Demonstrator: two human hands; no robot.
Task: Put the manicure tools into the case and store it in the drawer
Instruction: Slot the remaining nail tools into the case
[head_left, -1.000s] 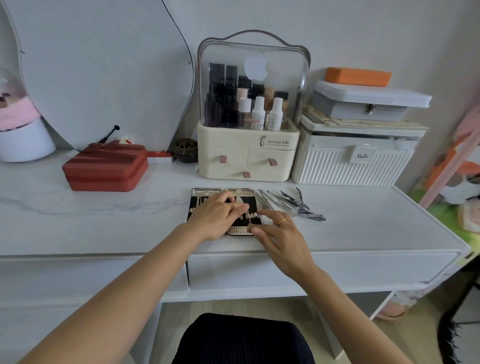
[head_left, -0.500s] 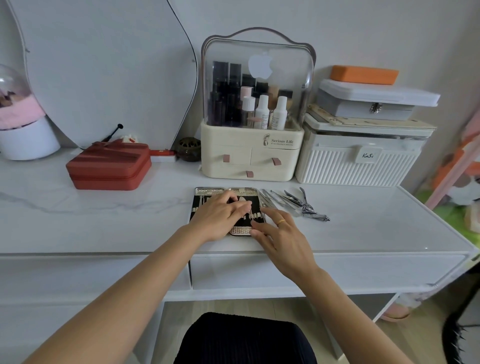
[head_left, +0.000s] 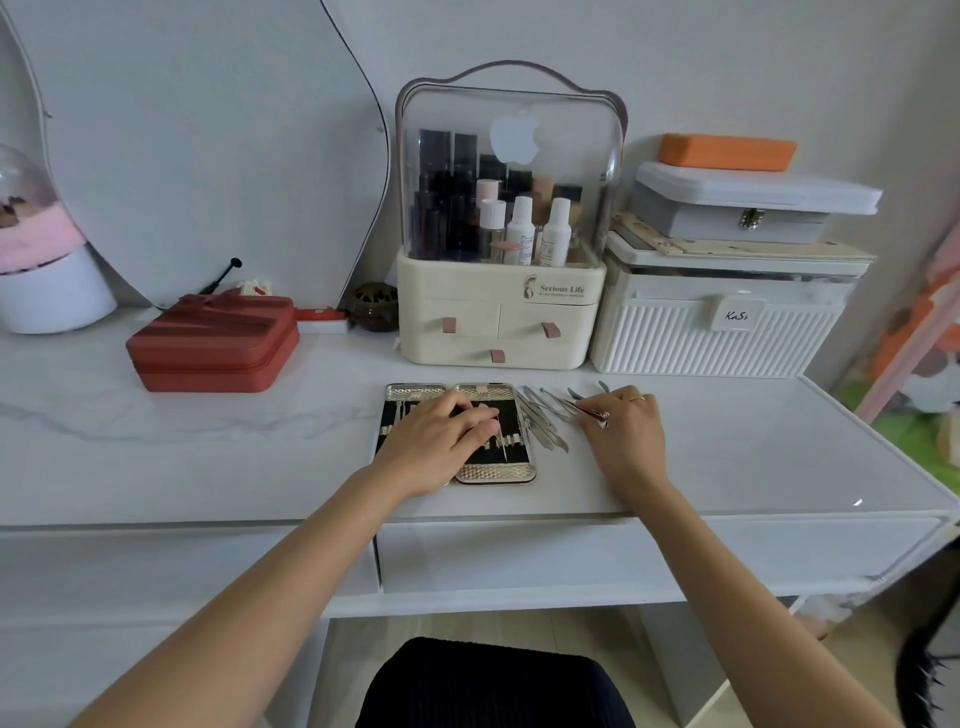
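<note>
The open manicure case (head_left: 493, 470) is pinned flat on the vanity top (head_left: 260, 457) by the left hand (head_left: 441, 441), fingers loosely spread. A loose tool (head_left: 584, 410) just beside the case is pinched by the right hand (head_left: 626, 431); one tool should be lifted clear singly, then slid under a strap.

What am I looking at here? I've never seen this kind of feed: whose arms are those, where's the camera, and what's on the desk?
No machine here: a person wears a camera on the head, looking down at their own two arms. The left hand rests on the open manicure case, fingers at a thin tool in it. The right hand pinches one of the loose metal tools lying right of the case on the white desk. Behind stand a red pouch, a clear-topped cosmetics organizer and a white ribbed box. The drawer below is shut.
</note>
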